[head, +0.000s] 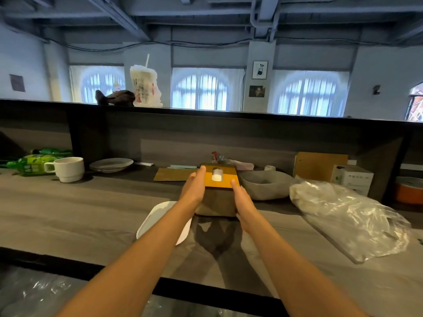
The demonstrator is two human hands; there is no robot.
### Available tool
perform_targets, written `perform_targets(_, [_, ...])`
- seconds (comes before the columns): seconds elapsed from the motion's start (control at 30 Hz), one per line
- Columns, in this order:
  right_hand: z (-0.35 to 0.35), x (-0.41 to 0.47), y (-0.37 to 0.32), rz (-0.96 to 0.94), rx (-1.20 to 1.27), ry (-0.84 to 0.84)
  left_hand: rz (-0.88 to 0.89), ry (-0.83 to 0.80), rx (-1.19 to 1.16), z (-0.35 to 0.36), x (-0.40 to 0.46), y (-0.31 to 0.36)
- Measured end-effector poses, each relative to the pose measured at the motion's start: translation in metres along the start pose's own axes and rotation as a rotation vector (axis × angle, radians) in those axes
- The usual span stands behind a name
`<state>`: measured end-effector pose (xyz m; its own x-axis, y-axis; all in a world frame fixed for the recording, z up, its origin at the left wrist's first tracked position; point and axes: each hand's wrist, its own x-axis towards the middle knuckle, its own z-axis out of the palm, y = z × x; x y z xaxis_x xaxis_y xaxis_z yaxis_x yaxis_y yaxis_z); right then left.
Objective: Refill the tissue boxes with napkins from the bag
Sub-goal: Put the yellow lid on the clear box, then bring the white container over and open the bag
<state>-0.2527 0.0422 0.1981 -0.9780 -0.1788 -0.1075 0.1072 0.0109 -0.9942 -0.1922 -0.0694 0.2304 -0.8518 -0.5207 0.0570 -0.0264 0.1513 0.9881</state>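
While the grey wood-grain table (68, 209) is read from its left end, green plastic bottles (34, 162) lying on their sides, a white ceramic mug (68, 168) and stacked pale plates (111, 164) are passed first, then a white rectangular tray (158, 221) partly hidden beneath the left forearm. At the centre, a brown wooden tissue box with an orange top (220, 179) is flanked by both hands: the left hand (194, 188) is laid flat along its left side, the right hand (243, 202) along its right side, fingers straight, each grip open and nothing pinched. The box is probably being steadied or squared. A white napkin (217, 175) is seen in the top slot. Further right, a grey bowl (265, 186) and the crumpled clear plastic bag (343, 216) are kept within reach.
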Motion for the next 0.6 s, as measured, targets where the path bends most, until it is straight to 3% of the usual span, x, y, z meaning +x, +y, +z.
perform_targets(0.1, [-0.025,0.008,-0.001,0.003,0.104,-0.067,0.114,0.095,0.157,0.006,0.009,0.009])
perform_targets(0.17, [-0.053,0.020,0.002,-0.140,-0.073,0.077,0.321,0.111,0.242,0.020,0.001,0.015])
perform_targets(0.27, [-0.095,0.031,0.004,-0.345,-0.165,0.280,0.491,-0.037,0.236,0.061,-0.017,0.018])
perform_targets(0.4, [-0.137,0.054,0.005,-0.333,-0.255,0.331,0.355,-0.185,0.168,0.117,-0.016,0.005])
perform_targets(0.6, [-0.160,0.095,0.000,-0.337,-0.297,0.425,0.183,-0.039,0.164,0.170,0.021,-0.025])
